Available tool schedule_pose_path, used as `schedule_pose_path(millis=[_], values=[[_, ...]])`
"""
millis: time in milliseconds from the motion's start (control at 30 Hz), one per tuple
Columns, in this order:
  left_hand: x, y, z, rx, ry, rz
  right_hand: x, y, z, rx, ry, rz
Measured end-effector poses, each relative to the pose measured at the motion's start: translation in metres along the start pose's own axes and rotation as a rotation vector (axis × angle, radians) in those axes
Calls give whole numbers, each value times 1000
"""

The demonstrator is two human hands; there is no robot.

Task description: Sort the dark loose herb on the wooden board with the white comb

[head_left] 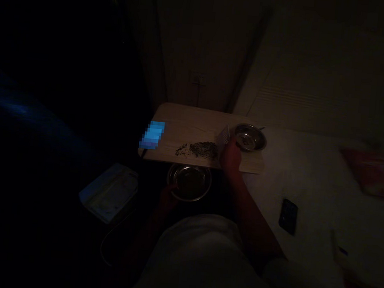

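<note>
My left hand (170, 192) grips the left rim of a shiny metal bowl (205, 191), held just below the front edge of a light wooden table (184, 116). Dark small grains, like seeds (203, 149), lie in a loose pile on the tabletop, close to that edge. At the right end of the pile my right hand (231, 159) is closed on a pale, flat card (225, 136) with lines on it, which stands tilted against the wood. Darkness hides most finger detail and what the held bowl contains.
A second metal bowl (262, 144) with a handle-like piece at its rim stands right of my right hand. A glowing screen (152, 135) is at the table's left end. A pale box (110, 193) sits low left; a dark phone (288, 216) lies on the white bed surface (270, 178).
</note>
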State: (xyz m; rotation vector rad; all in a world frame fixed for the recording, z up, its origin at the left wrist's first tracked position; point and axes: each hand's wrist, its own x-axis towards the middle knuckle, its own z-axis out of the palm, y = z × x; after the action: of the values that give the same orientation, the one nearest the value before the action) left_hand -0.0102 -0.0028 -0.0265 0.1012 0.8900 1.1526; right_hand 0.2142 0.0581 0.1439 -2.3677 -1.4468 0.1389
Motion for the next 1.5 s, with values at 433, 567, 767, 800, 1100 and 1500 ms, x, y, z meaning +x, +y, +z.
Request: schedule_pose_path(millis=[433, 567, 767, 800, 1100, 1500], values=[[-7, 0, -2, 20, -12, 87, 0, 0, 0, 12, -13, -10], [-5, 1, -2, 29, -22, 94, -2, -1, -2, -7, -15, -22], [-9, 2, -6, 45, 14, 88, -3, -1, -1, -10, -9, -25], [-8, 2, -5, 48, 24, 78, -3, -1, -1, -13, -5, -25], [-2, 3, -8, 63, 55, 62, -2, 2, 2, -47, 14, -93], [-3, 3, -5, 60, 1, 80, -4, -7, 0, -86, -12, -132]])
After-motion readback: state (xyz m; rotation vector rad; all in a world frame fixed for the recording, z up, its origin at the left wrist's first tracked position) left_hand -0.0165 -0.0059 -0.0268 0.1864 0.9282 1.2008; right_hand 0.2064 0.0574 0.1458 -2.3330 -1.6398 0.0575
